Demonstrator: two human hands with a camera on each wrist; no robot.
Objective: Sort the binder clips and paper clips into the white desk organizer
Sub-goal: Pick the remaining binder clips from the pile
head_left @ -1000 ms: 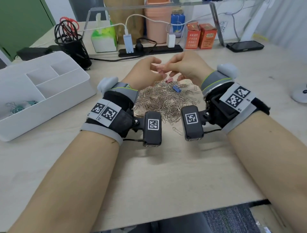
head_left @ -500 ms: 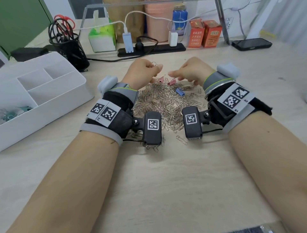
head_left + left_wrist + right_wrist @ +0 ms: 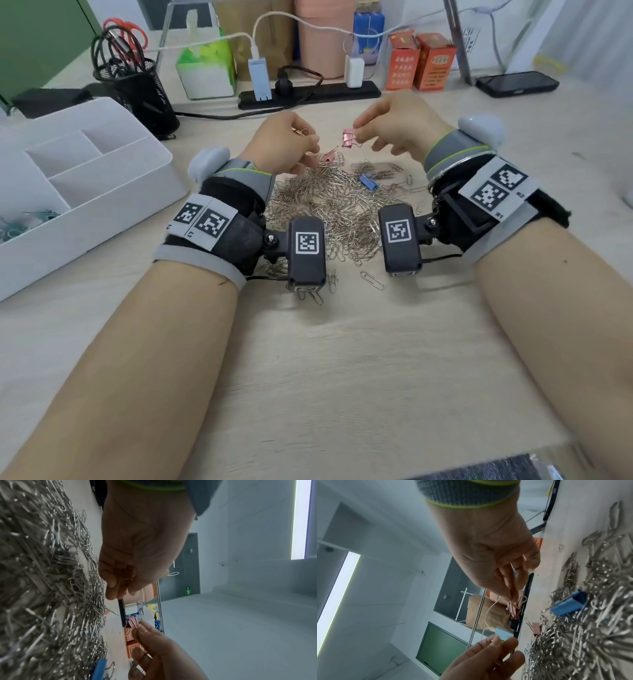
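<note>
While held: the right hand pinches a small pink metal binder clip by its wire handle, thumb and forefinger closed on the wire, the other fingers loosely spread.
Clip axis: the pink body hangs left of the fingertips, its handle running right into the pinch; it is raised clear of the bench.
Clip place: above the far edge of the heap of silver wire paper clips, between the two hands.
Left hand: the left hand is curled, fingers closed on a small copper-pink clip whose wire loop sticks out above the knuckles; how much is in the palm I cannot tell.
Binder clips counted: four in view outside the tray, namely one in each hand, a second pink binder clip lying at the heap's far left edge, and one blue binder clip lying on the heap's right part.
Paper clips: too many to count; a few strays lie near the wrists.
Organizer: the white plastic desk organizer stands at the left, well apart from the hands; green clips lie in its near-left compartment.
</note>
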